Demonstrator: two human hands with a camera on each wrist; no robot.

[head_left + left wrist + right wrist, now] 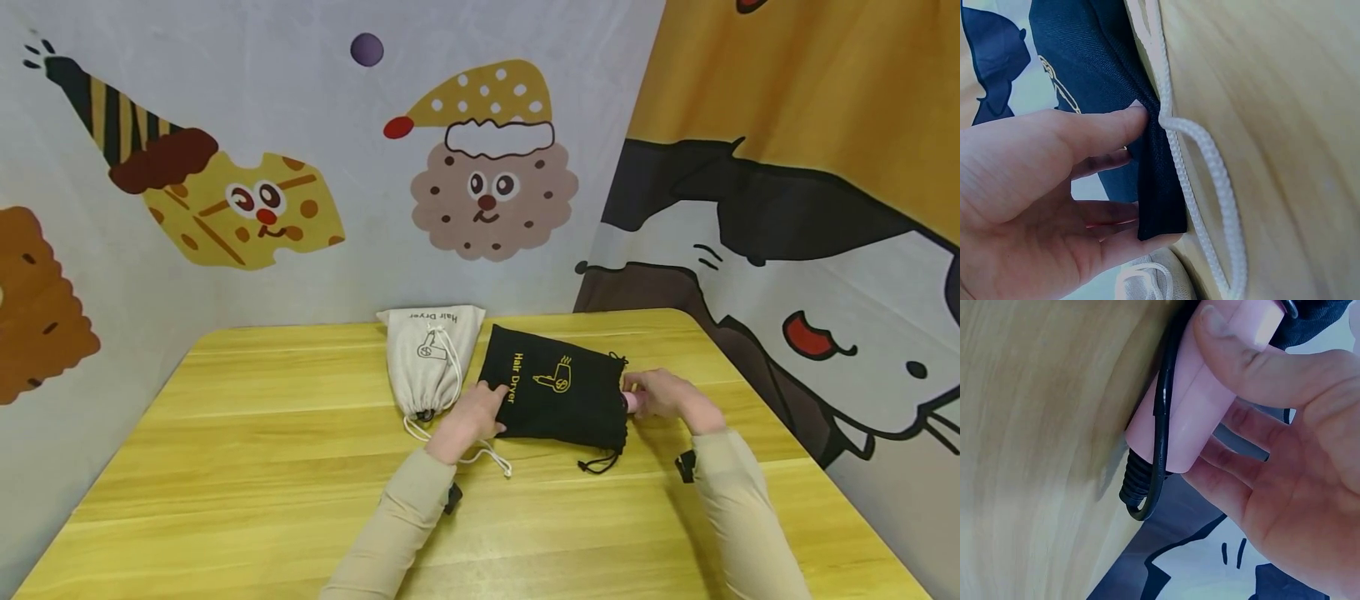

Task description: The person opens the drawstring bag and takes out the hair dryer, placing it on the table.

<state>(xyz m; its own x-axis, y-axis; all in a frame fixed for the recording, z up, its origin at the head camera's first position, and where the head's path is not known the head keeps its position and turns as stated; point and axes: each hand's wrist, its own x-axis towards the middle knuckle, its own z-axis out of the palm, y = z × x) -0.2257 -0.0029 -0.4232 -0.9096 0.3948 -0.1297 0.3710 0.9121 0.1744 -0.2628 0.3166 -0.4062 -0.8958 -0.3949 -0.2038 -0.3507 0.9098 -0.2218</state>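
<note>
Your left hand [474, 414] grips the black bag [577, 412] near a corner of its bottom end. In the left wrist view, your thumb lies on one side of the cloth and your fingers are on the other side, so the cloth is pinched between them. Your right hand [663, 393] is at the mouth of this bag and holds a pink handle [1200, 415], with the thumb on one side and the fingers curled round the other. The handle comes partly out of the mouth; what it joins to inside the bag is hidden.

A black cord [1161, 425] leaves the end of the handle through a ribbed sleeve [1136, 478], bends back sharply and runs along the handle under your thumb's side.

The black bag lies on the wooden table [262, 492], between your two hands, with its yellow print "Hair Dryer" and a small dryer drawing facing up. Its black drawstring [597, 463] hangs out at the mouth corner which is nearer to you.

Just beside it, to your left and a little farther away, lies a white bag [431, 367] with a similar print, its mouth gathered and turned towards you. Its white string [491, 454] passes close by your left hand and the black bag's corner. Behind the table there is a cloth [300, 50] with cartoon figures.
</note>
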